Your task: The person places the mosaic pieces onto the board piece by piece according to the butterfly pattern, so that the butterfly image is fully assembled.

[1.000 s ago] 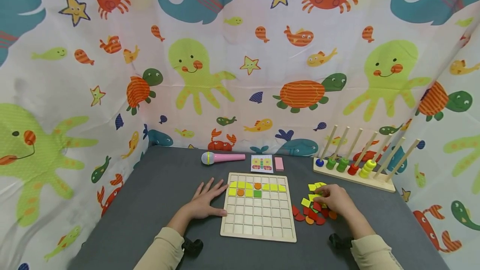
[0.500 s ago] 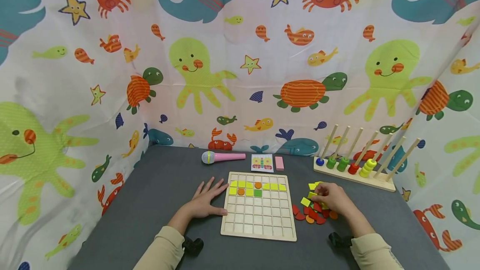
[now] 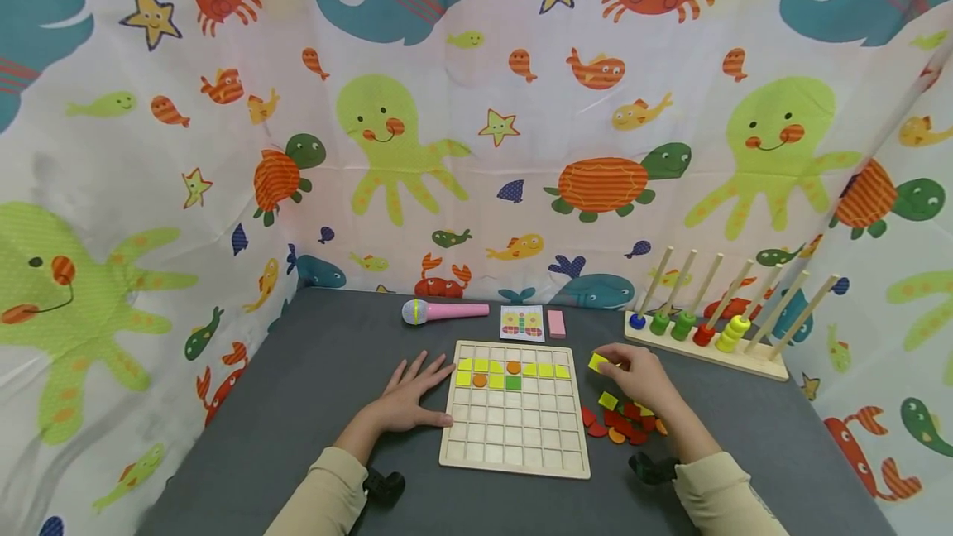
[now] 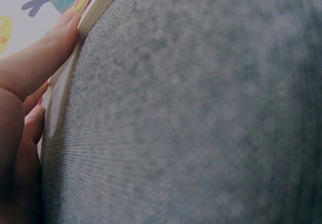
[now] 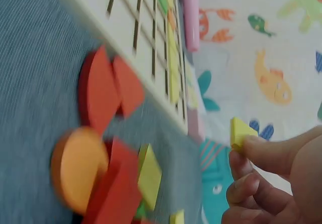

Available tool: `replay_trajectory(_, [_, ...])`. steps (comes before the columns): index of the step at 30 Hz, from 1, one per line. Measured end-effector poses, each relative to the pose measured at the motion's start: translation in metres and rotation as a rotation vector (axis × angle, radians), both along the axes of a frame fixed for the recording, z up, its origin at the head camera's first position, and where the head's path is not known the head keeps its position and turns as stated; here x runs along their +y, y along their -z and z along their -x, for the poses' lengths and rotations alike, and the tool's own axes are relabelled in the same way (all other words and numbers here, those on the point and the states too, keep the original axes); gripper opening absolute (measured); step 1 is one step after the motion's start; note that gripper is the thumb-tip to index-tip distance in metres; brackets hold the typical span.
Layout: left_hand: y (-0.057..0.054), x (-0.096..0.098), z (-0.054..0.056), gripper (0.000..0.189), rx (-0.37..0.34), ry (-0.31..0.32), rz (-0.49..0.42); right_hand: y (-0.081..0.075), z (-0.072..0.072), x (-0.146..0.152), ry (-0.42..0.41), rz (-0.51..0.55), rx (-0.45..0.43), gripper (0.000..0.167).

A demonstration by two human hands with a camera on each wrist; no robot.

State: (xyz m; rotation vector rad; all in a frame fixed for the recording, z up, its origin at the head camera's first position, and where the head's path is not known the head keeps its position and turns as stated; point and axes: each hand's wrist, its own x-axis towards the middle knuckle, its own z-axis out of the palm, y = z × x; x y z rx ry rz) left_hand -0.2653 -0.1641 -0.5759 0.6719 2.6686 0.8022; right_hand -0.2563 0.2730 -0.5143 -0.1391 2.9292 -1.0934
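I see the right hand pinching a small yellow piece between thumb and fingers, near the far right side of the wooden grid board. Just nearer the person, a loose pile of pieces, mostly red, lies on the grey bench. The left hand has its fingers spread, thumb touching the board's left edge. Coloured tiles fill some of the far cells; a picture card lies beyond.

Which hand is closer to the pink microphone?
Left. The left hand touches the board, below the microphone in the head view; the right hand is farther off to its right, beyond the board.
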Motion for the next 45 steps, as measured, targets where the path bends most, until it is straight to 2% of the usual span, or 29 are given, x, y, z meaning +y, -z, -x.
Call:
replay_trajectory(5, [-0.002,0.001,-0.002,0.103,-0.009,-0.002,-0.021,-0.004,0.002,-0.019,0.002,0.051,-0.016,0.027])
replay_trajectory(10, [-0.002,0.001,-0.002,0.103,-0.021,-0.011,-0.006,-0.007,0.000,-0.033,-0.037,0.073,-0.011,0.025])
replay_trajectory(16, [-0.003,0.001,-0.001,0.102,-0.005,-0.008,-0.007,-0.008,-0.001,-0.053,-0.036,0.094,-0.017,0.020])
replay_trajectory(19, [-0.005,0.001,-0.002,0.102,0.003,-0.005,-0.002,-0.005,-0.001,-0.063,-0.034,0.108,-0.031,0.016])
replay_trajectory(27, [0.002,0.000,0.002,0.103,-0.002,-0.009,-0.003,0.007,-0.001,-0.080,-0.034,0.163,-0.061,0.007])
replay_trajectory(39, [-0.004,0.001,-0.001,0.101,-0.001,0.000,-0.020,0.027,0.008,-0.097,-0.033,0.073,-0.033,0.004])
replay_trajectory(45, [-0.001,0.001,0.000,0.102,-0.009,-0.012,-0.008,0.029,0.010,-0.105,-0.043,0.030,-0.018,0.012])
